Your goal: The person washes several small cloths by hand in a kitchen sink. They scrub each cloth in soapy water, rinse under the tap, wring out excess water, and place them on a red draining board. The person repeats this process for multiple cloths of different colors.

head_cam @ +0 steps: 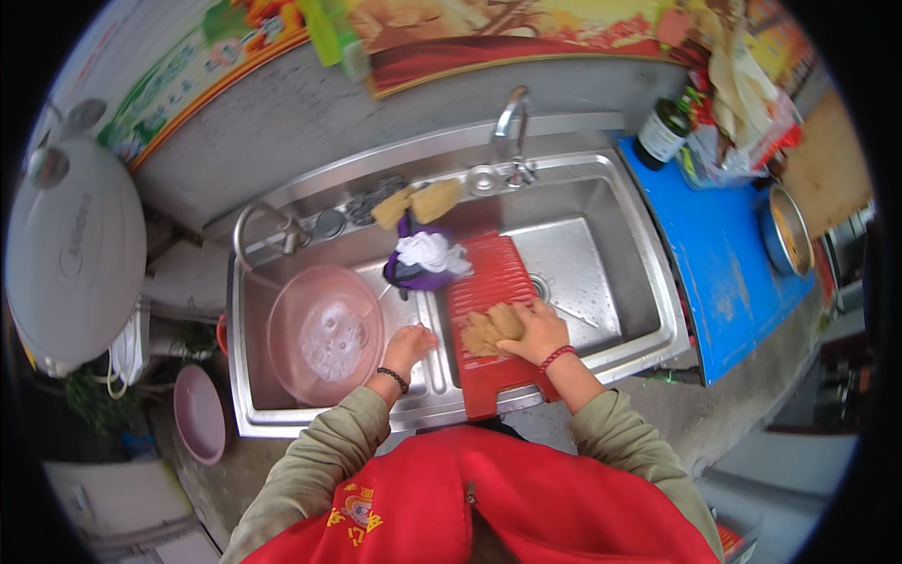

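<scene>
A red plastic washboard (493,271) leans over the right basin of a steel double sink. My right hand (539,330) grips a bunched tan cloth (493,330) against the board's ridges. My left hand (412,345) hovers beside the board over the divider, its fingers partly curled with nothing visible in them. In the left basin stands a pink translucent tub (325,335) with sudsy water. A bundle of white cloth (430,252) and purple cloth (423,280) lies on the divider, touching the washboard's upper left.
Two faucets (520,141) (264,225) rise along the sink's back ledge, near yellow sponges (435,200) and dark scouring mesh (373,201). A blue board (712,261) on the right holds a green bottle (662,134), bags and a metal pot (786,229). A pink basin (200,414) is low at left.
</scene>
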